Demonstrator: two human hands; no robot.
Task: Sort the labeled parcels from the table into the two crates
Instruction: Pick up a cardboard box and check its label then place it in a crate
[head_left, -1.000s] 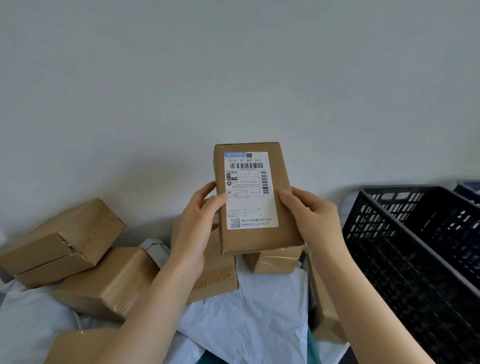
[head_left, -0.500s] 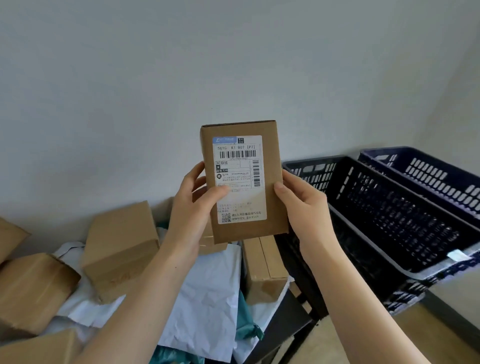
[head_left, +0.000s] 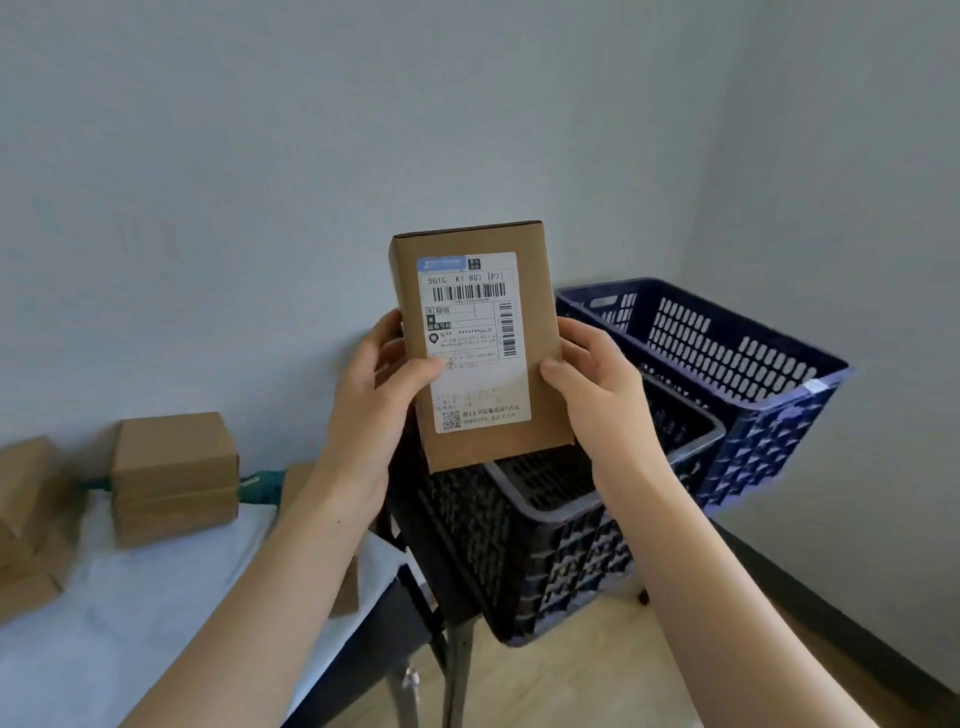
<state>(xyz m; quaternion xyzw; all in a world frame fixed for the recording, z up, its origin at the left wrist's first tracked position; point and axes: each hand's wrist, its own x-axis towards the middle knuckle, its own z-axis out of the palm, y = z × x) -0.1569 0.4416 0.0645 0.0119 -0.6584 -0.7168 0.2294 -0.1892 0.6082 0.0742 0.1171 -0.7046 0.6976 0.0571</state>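
Parcel (head_left: 480, 348), one brown cardboard box, is held upright in the air in front of two crates, its white shipping label (head_left: 467, 291) facing the camera. The left hand (head_left: 374, 415) and right hand (head_left: 597, 395) each pinch a long side, thumb in front and fingers behind. A black crate (head_left: 545, 545) sits nearest, with a blue crate (head_left: 727, 353) just beside it. On the white-covered surface (head_left: 130, 623) stands one whole cardboard box (head_left: 174, 478); others are cut off or hidden, so their number cannot be told.

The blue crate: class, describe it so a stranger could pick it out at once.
Find the room's corner, right of the table. Two slotted plastic crates stand there side by side; the blue crate is the one nearest the right wall. Its neighbour, the black crate, is darker and nearer the table.
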